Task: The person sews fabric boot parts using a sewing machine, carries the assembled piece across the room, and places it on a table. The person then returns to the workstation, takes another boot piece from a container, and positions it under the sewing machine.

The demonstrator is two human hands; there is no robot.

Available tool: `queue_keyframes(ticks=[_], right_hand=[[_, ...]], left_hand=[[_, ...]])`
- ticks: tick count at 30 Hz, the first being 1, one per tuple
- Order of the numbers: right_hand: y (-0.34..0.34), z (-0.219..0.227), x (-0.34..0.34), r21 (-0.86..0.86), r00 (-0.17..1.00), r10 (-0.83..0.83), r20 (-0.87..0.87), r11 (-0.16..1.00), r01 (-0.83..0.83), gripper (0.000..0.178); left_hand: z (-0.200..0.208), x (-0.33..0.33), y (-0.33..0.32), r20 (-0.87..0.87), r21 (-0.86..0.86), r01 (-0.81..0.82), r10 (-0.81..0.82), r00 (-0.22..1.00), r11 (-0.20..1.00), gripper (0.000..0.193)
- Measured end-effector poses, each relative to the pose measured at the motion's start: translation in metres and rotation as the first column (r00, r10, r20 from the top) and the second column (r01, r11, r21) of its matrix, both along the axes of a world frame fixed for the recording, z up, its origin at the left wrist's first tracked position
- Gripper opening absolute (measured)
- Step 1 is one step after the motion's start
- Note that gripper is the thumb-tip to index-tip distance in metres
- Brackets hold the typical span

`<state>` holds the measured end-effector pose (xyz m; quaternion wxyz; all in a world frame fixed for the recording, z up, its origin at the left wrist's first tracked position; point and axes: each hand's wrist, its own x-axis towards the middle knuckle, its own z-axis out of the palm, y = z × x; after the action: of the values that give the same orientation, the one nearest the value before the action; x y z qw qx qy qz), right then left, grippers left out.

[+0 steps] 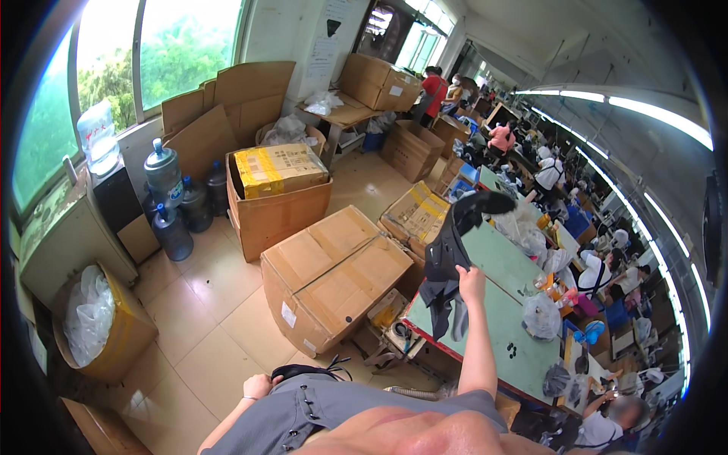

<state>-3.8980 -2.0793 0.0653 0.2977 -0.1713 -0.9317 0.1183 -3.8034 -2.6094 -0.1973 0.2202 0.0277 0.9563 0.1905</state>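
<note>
The right grip (472,285) clasps dark fabric (446,262), a green worktop (523,318) to its right; whether the left grip (258,386), beside black corded material (307,370), is closed, I cannot tell.

We find the dark pieces (513,350) on the green tabletop (531,371) too small to identify, a co-worker's head (629,412) blurred, and a lower-left carton (102,431) cut off; whether the left hand (258,386) grips anything, we cannot tell.

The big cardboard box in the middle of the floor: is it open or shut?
Shut: the big box has a flat top, with no flap raised and no opening showing.
</note>
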Motion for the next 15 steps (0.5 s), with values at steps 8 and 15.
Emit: queue_keyframes(ticks=[8, 15], right_hand=[[0.011, -0.001, 0.022, 0.164, 0.992, 0.084, -0.091, 0.984, -0.068, 0.021], [-0.010, 0.008, 0.019, 0.253, 0.989, 0.108, 0.103, 0.959, -0.131, 0.014]], left_hand=[[-0.008, -0.006, 0.007, 0.032, -0.020, 0.026, -0.026, 0.999, 0.999, 0.067], [-0.006, 0.008, 0.014, -0.015, -0.003, 0.062, -0.062, 0.998, 0.998, 0.066]])
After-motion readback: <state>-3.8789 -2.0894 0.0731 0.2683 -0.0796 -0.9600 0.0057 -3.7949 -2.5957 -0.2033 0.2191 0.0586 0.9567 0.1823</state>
